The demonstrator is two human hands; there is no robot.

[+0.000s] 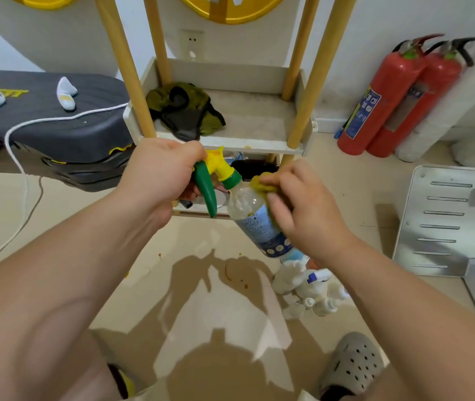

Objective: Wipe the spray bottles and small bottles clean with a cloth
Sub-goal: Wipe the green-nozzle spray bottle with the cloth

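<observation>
risk 1: the spray bottle [249, 215] is carried by its head alone. the left hand [158, 175] is clenched round the yellow nozzle housing, and the green trigger [206, 192] hangs just below the fingers. in my judgement, a tighter squeeze during rubbing could fire whatever is left inside.

risk 2: rubbing pressure at the neck works against the green collar. if that thread is loose, the body may part from the head and fall.

risk 3: small bottles [321, 306] lie clustered on the floor [361, 175] at 5 o'clock from the held bottle. a drop would likely scatter them.

right hand [303, 215]: fingers curled, pinching a bunched yellow cloth [262, 183] against the bottle's shoulder, just under the collar.

location: the bottle is held in the air just above mid-view, in front of the shelf unit [230, 73], with its head toward 10 o'clock and its base toward 5 o'clock.

condition: clear plastic body with a cloudy whitish film on the upper part. a blue printed label [262, 227] covers the lower half and appears intact. the contents level cannot be told. the base is partly covered by the right wrist.
</observation>
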